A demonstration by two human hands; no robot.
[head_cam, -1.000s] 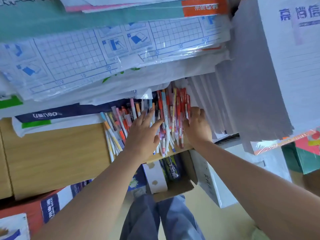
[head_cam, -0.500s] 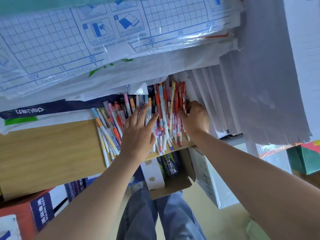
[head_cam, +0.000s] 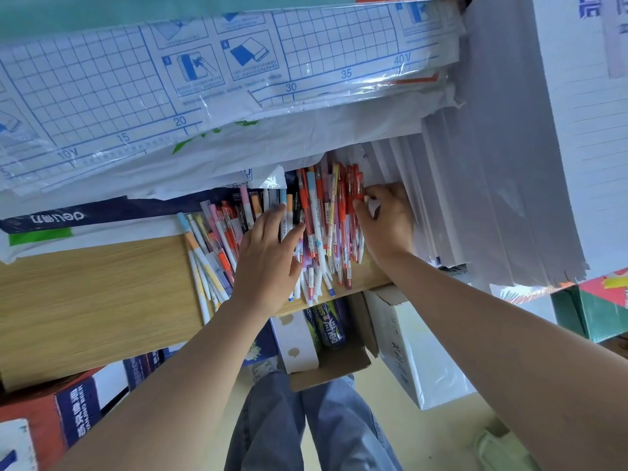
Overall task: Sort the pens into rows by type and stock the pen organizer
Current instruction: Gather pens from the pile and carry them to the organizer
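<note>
- Pens (head_cam: pixel 319 229) lie heaped on the wooden shelf (head_cam: pixel 102 294), under gridded sheets (head_cam: pixel 238 62) marked 10V to 40V.
- Navy pack (head_cam: pixel 68 217) reads "deli".
- My left hand (head_cam: pixel 268 256) lies flat on the heap; my right hand (head_cam: pixel 387 222) curls at its right edge, grip unclear.

One head-worn camera — looking steeply down, close over the wooden shelf (head_cam: pixel 102 294) — no second view.

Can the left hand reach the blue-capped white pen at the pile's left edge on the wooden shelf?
Probably yes. The left hand lies flat on the middle of the pen pile; the blue-capped white pen lies uncovered to its left on the wooden shelf, only other pens between.
</note>
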